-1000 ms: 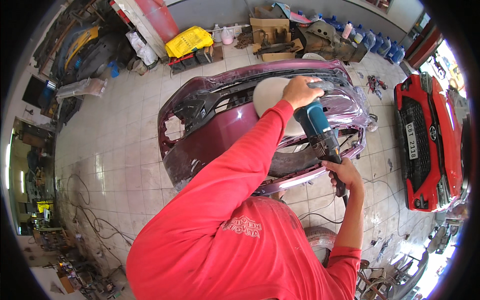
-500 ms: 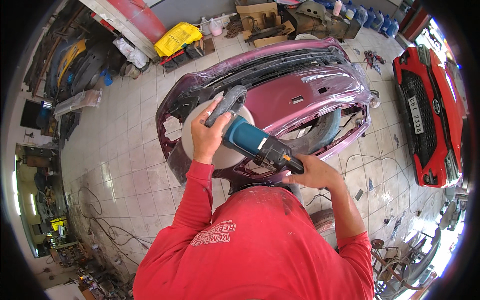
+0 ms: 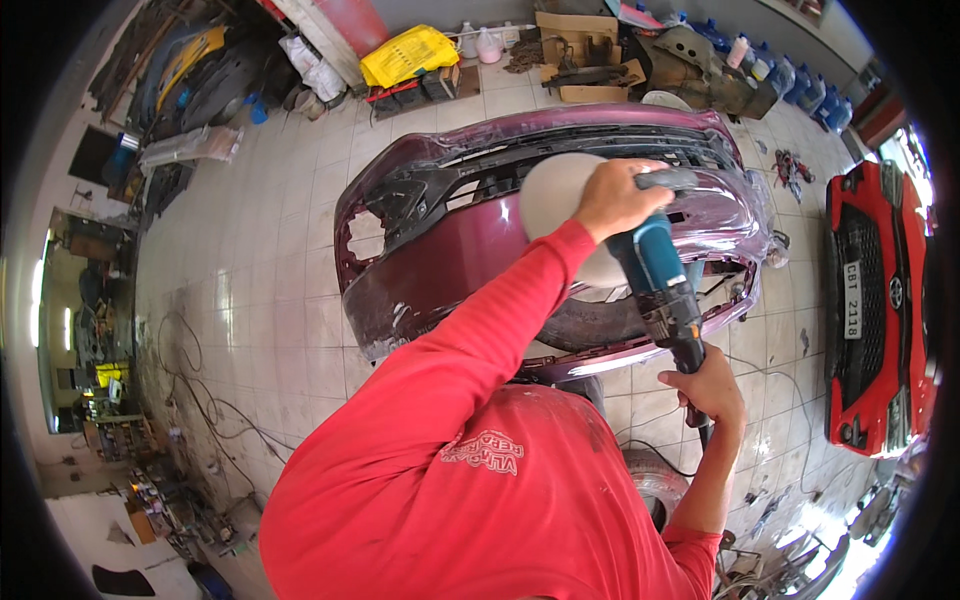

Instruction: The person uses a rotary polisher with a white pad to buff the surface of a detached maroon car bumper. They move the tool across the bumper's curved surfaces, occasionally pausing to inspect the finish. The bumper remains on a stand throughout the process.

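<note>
A teal and black polisher [image 3: 655,258] with a round white pad [image 3: 553,200] is in both my hands, over a purple car bumper [image 3: 430,275]. The pad covers the bumper's middle; whether it touches the surface I cannot tell. My left hand [image 3: 612,198] is closed around the dark front handle [image 3: 672,180], with its arm stretched across the bumper. My right hand [image 3: 710,385] grips the black rear handle, thumb out to the side, and the cord hangs below it. Under the bumper a tyre [image 3: 590,325] partly shows.
A red car front [image 3: 878,305] stands at the right. Cords [image 3: 205,395] lie on the tiled floor at left and right. Another tyre [image 3: 655,475] is by my right side. Yellow bag [image 3: 410,57], cardboard box [image 3: 580,45] and several blue bottles [image 3: 815,92] line the back.
The polisher has moved right along the bumper, from its left end to its middle, and turned so its rear handle points more toward me. Both hands kept hold. The view has shifted too.
</note>
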`<state>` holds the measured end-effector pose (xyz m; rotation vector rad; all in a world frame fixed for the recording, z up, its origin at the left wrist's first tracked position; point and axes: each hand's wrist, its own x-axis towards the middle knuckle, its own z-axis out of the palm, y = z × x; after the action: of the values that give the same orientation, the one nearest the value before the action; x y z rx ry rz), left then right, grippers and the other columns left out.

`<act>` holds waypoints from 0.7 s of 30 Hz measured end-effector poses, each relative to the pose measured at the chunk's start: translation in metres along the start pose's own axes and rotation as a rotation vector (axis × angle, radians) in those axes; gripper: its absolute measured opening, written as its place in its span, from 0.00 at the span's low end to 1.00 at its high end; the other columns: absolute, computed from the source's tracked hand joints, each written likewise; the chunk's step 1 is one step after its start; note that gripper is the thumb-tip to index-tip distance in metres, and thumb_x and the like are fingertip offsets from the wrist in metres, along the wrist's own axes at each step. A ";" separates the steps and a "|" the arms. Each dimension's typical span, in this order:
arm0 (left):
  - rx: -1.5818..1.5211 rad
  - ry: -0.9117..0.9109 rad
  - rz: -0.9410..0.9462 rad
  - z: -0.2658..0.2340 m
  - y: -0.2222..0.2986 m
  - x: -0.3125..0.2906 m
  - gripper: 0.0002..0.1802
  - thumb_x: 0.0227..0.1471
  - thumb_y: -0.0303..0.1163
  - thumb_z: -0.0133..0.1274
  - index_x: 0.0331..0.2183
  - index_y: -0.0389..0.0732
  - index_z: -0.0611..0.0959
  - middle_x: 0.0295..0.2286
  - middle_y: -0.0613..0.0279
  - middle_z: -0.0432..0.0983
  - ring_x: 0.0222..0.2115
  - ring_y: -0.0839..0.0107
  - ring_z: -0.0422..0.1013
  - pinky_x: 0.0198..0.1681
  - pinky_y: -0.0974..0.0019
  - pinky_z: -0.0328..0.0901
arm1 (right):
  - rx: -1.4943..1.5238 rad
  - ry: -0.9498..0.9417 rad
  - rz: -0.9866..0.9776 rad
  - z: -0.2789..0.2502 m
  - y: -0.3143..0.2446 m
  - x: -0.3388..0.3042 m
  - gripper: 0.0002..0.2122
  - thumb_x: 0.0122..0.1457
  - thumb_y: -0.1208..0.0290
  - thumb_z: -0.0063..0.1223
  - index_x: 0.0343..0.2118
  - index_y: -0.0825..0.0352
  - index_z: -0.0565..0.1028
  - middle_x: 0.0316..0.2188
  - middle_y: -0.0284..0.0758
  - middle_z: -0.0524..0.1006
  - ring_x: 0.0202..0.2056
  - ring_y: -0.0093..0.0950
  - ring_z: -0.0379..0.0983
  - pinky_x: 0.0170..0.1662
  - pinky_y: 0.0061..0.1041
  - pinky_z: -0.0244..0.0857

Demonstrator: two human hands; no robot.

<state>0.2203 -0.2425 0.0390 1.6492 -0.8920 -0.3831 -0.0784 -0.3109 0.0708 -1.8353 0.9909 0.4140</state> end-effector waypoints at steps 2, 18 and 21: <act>0.028 0.015 0.041 0.014 -0.004 0.009 0.27 0.46 0.43 0.68 0.46 0.36 0.91 0.38 0.47 0.88 0.36 0.64 0.85 0.47 0.65 0.75 | 0.018 0.011 0.009 -0.004 0.000 0.000 0.15 0.52 0.72 0.73 0.35 0.73 0.75 0.18 0.34 0.75 0.17 0.25 0.73 0.21 0.31 0.66; -0.104 0.213 -0.062 -0.156 -0.006 -0.145 0.26 0.54 0.31 0.67 0.53 0.29 0.85 0.45 0.50 0.86 0.43 0.71 0.81 0.50 0.67 0.73 | -0.187 -0.189 -0.180 0.123 -0.044 -0.004 0.27 0.48 0.59 0.75 0.45 0.73 0.79 0.34 0.50 0.83 0.37 0.45 0.83 0.43 0.42 0.73; -0.111 0.265 -0.129 -0.181 -0.010 -0.177 0.26 0.56 0.30 0.66 0.54 0.27 0.84 0.46 0.51 0.85 0.45 0.71 0.80 0.51 0.67 0.73 | -0.134 -0.172 -0.362 0.164 -0.023 0.008 0.26 0.49 0.59 0.74 0.47 0.72 0.80 0.37 0.51 0.84 0.42 0.46 0.82 0.48 0.41 0.73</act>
<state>0.2289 0.0108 0.0442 1.6144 -0.5595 -0.2875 -0.0327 -0.1668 0.0022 -2.0121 0.5097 0.4145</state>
